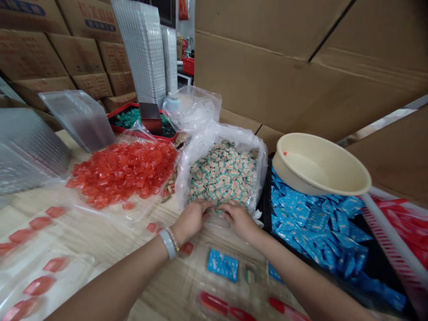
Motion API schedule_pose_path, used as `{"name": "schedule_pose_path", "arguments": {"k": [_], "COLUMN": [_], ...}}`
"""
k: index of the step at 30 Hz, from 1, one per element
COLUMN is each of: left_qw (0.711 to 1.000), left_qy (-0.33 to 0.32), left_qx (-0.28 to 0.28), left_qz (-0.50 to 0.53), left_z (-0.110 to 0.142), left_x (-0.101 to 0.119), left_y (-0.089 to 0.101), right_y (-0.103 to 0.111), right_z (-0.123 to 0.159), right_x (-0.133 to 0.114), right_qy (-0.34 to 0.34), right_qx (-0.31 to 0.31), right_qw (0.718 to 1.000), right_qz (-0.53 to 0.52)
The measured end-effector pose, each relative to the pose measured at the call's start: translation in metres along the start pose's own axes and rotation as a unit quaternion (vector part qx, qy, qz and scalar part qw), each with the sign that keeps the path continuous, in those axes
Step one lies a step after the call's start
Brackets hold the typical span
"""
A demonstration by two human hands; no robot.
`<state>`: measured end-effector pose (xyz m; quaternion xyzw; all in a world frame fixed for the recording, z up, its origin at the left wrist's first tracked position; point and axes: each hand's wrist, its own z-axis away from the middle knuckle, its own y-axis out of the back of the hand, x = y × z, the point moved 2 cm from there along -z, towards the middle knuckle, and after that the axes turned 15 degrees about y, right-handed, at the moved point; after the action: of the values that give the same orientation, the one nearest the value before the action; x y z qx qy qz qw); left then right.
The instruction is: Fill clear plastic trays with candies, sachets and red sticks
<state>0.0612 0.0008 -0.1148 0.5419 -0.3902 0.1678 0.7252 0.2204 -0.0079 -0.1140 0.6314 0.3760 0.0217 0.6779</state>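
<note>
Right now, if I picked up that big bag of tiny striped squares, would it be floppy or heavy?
The clear plastic bag would probably feel floppy, since its thin sides crumple around the pile. The small striped packets look loose, so they might slide and spill near the left hand and right hand. So full, it may feel fairly heavy.

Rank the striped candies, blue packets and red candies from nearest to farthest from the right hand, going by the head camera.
From the right hand:
1. Striped candies: straight ahead, at its fingers.
2. Blue packets: to its right.
3. Red candies: to the left, beyond the left hand.
</note>
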Motion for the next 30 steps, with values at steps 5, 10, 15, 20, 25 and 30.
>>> {"name": "schedule_pose_path", "arguments": {"k": [5, 10, 15, 20, 25, 30], "left_qw": [0.999, 0.999, 0.999, 0.999, 0.995, 0.992], "left_qy": [-0.021, -0.026, -0.023, -0.026, -0.069, -0.069], "left_qx": [0.011, 0.009, 0.012, 0.010, -0.018, -0.034], "left_qz": [-0.027, -0.033, -0.035, -0.041, -0.070, -0.095], "left_z": [0.003, 0.003, 0.004, 0.005, 0.004, -0.001], "left_x": [0.000, -0.003, -0.003, -0.002, 0.003, 0.006], "left_y": [0.000, -0.001, -0.002, -0.001, 0.000, -0.002], "right_y": [-0.004, -0.005, -0.002, -0.001, -0.005, -0.009], "right_z": [-0.003, 0.001, 0.006, 0.009, 0.009, 0.011], "right_x": [0.001, -0.002, -0.007, -0.009, -0.002, 0.000], "right_qy": [-0.030, -0.034, 0.024, 0.049, 0.042, 0.019], "right_qx": [-0.038, -0.012, 0.010, 0.014, 0.022, 0.013], "right_qw": [0.998, 0.998, 0.998, 0.997, 0.999, 0.999], "right_qz": [0.044, 0.060, 0.050, 0.053, 0.026, 0.024]}}
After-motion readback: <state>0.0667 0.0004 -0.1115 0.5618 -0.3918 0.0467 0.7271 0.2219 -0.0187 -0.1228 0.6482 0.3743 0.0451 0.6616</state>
